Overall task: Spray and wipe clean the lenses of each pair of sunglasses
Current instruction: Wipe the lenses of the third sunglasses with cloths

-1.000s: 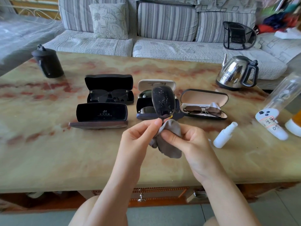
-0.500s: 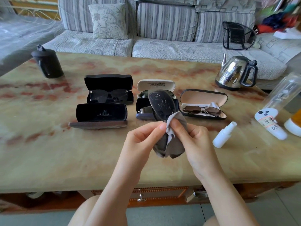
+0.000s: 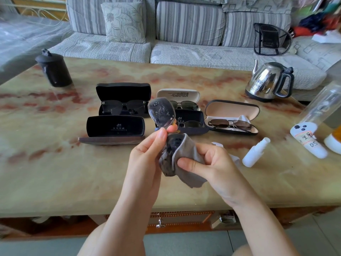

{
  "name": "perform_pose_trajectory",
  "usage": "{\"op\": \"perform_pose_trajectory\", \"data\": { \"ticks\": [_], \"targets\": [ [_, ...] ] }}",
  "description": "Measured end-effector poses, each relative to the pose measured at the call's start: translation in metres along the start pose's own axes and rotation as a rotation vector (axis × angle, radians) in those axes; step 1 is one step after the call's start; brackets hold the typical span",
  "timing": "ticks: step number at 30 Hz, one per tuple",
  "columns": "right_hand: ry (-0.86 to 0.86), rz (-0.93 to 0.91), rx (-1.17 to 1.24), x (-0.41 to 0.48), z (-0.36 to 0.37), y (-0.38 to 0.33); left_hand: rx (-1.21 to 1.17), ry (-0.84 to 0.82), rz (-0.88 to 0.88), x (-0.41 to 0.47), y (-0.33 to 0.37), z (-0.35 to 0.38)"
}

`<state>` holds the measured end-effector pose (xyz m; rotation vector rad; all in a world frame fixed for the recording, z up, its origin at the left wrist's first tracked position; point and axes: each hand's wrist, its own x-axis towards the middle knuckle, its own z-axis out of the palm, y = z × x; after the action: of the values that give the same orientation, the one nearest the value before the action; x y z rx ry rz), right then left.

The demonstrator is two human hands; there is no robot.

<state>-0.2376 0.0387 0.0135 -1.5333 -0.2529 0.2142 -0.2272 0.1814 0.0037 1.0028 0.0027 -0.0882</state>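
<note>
Above the table's middle my left hand (image 3: 147, 150) pinches a pair of dark sunglasses (image 3: 161, 114) at the bridge; the upper lens is speckled with spray droplets. My right hand (image 3: 208, 161) grips a grey cloth (image 3: 186, 161) wrapped round the lower lens. A small white spray bottle (image 3: 255, 152) lies on the table to the right. Behind my hands stand several open cases: a black one holding dark sunglasses (image 3: 122, 107), a white and navy pair of cases with sunglasses (image 3: 184, 104), and a beige-lined case with metal-framed sunglasses (image 3: 230, 124). One black case (image 3: 115, 126) is empty.
A steel kettle (image 3: 267, 84) stands at the back right and a black lidded jar (image 3: 54, 70) at the back left. A clear bottle with a white labelled base (image 3: 310, 137) lies at the right edge. A striped sofa (image 3: 184, 34) runs behind the marble table (image 3: 55, 172).
The cloth has slid down from beside the upper lens and now wraps the lower lens. The sunglasses have tilted left, with the droplet-covered lens swung clear above my fingers.
</note>
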Motion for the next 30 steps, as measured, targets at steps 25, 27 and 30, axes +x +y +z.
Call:
{"op": "perform_pose_trajectory", "data": {
  "ticks": [25,27,30],
  "targets": [
    [0.309,-0.004,0.208,0.004,0.019,-0.003,0.23,-0.014,0.109,-0.01,-0.006,0.011],
    [0.308,-0.014,0.198,0.004,0.019,-0.003,0.211,-0.012,0.112,-0.01,-0.005,0.012],
    [0.297,-0.031,0.18,0.003,0.019,-0.003,0.185,-0.013,0.099,-0.011,-0.005,0.012]
  ]
}}
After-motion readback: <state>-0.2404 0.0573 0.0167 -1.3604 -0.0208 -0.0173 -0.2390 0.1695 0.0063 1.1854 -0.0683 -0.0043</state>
